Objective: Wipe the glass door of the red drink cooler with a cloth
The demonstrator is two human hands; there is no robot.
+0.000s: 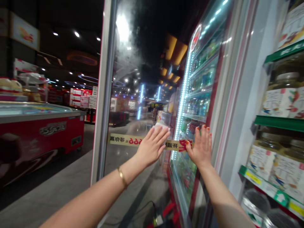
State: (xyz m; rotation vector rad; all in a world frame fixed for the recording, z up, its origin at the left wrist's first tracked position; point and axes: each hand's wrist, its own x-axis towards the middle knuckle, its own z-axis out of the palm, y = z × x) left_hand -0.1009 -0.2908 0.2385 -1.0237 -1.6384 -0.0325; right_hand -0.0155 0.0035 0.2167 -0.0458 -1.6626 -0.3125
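A glass door [133, 117] of a display cooler stands before me, with a pale strip [122, 139] of red and black mirrored lettering across it. My left hand [153, 144], a gold bangle on its wrist, lies flat with fingers together, holding a white cloth [162, 126] against the glass. Only an edge of the cloth shows past the fingertips; the palm side is hidden. To its right, my right hand [201, 145] rests open and flat on the glass near the strip's right end, thumb spread and nothing visible in it.
Shelves with labelled jars [277, 98] stand close on the right. A red chest freezer [42, 136] is at left. Lit drink shelves [201, 76] appear in or through the glass. Low down lie a red and black object [163, 217] and a dark cable [140, 210].
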